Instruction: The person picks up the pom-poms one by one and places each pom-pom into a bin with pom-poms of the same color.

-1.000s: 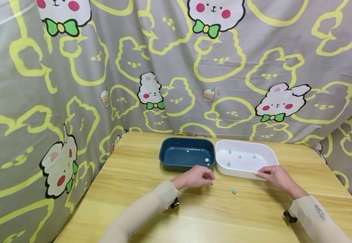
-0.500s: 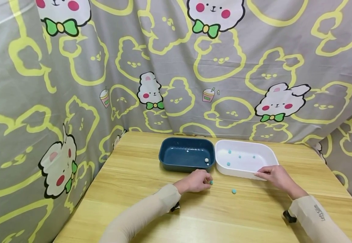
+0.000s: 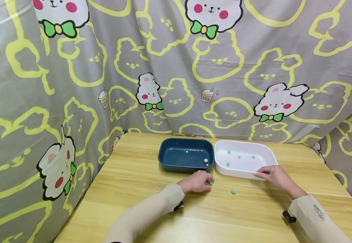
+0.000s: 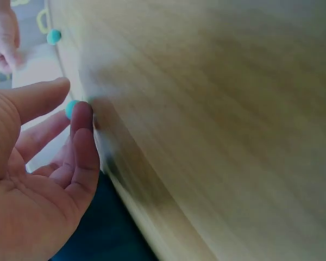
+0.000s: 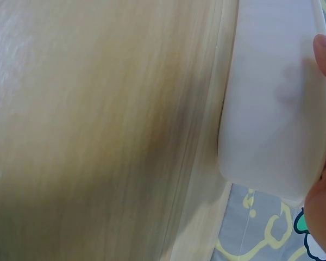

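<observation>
My left hand (image 3: 196,181) is low over the table in front of the dark blue bin, fingers loosely bent beside a small teal ball (image 3: 211,183). In the left wrist view that ball (image 4: 71,109) shows partly behind a fingertip, with the thumb apart from it. My right hand (image 3: 275,176) grips the front rim of the white bin (image 3: 236,173), thumb outside and fingers over the edge. Several small teal balls (image 3: 228,164) lie in this bin. Another teal ball (image 3: 233,191) lies on the table between the hands.
To the left of the white bin stands the dark blue bin (image 3: 176,167), with a larger white ball (image 3: 206,160) and smaller whitish ones inside. Both bins stand toward the back of the wooden table (image 3: 224,222), before a patterned curtain (image 3: 176,60).
My left hand has drawn slightly toward the front edge, and its fingers have come round beside the teal ball, which now shows more plainly. The right hand keeps its grip on the white bin.
</observation>
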Demonstrator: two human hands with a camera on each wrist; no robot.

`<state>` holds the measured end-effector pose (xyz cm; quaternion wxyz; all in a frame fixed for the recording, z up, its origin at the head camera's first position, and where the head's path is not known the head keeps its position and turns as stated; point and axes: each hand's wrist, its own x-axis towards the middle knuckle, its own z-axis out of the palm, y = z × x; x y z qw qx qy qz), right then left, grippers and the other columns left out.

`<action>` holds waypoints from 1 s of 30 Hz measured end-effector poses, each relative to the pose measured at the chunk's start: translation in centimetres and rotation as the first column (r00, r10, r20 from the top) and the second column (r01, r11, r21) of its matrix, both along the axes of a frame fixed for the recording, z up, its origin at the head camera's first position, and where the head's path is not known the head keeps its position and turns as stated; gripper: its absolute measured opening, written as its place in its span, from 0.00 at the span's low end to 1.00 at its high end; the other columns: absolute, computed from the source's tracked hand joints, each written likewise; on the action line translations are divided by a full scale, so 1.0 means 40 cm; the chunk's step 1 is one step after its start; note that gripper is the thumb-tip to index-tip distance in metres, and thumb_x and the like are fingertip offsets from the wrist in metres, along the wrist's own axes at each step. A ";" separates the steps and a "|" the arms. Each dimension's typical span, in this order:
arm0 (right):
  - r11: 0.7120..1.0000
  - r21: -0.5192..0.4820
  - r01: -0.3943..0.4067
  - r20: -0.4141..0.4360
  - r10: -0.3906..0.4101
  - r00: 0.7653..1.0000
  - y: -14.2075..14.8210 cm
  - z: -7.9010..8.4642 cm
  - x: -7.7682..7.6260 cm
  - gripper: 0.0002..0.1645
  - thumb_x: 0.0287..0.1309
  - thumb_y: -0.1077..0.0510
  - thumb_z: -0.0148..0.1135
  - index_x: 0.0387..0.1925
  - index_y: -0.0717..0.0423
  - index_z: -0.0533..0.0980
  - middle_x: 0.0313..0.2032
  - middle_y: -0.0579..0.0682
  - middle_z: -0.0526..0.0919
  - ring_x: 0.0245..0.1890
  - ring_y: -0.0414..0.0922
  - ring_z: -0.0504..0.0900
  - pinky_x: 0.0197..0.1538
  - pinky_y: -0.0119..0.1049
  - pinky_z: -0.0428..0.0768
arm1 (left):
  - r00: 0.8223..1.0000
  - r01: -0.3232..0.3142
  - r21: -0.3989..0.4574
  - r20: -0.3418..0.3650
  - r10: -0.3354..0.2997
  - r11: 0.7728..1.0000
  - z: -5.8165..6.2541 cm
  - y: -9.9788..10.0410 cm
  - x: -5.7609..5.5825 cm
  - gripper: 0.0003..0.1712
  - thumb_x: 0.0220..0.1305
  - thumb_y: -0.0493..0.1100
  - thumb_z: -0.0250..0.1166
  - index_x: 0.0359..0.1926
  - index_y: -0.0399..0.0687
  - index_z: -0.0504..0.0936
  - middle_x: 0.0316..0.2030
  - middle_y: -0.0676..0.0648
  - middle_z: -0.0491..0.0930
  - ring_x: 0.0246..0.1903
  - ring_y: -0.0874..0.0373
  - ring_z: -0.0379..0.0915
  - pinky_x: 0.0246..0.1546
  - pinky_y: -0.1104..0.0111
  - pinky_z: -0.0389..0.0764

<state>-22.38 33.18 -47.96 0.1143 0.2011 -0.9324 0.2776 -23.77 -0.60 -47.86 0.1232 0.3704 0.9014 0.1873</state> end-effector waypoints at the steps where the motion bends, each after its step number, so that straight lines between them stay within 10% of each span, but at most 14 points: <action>1: 1.000 0.000 0.000 0.000 0.000 1.000 -0.001 0.000 0.000 0.05 0.51 0.55 0.70 0.23 0.48 0.84 0.19 0.35 0.80 0.19 0.30 0.66 0.23 0.29 0.67 | 1.000 0.000 -0.006 -0.002 0.000 1.000 -0.002 0.003 -0.001 0.11 0.59 0.41 0.67 0.43 0.48 0.82 0.36 0.55 0.79 0.36 0.67 0.72 0.39 0.79 0.71; 30: 1.000 -0.011 -0.003 0.006 0.003 1.000 -0.005 0.001 0.004 0.05 0.52 0.55 0.70 0.23 0.48 0.84 0.20 0.37 0.81 0.18 0.30 0.65 0.23 0.28 0.66 | 0.996 0.086 -0.051 -0.019 -0.087 0.995 -0.001 0.028 0.014 0.05 0.59 0.43 0.67 0.28 0.55 0.80 0.23 0.62 0.72 0.26 0.71 0.66 0.30 0.82 0.66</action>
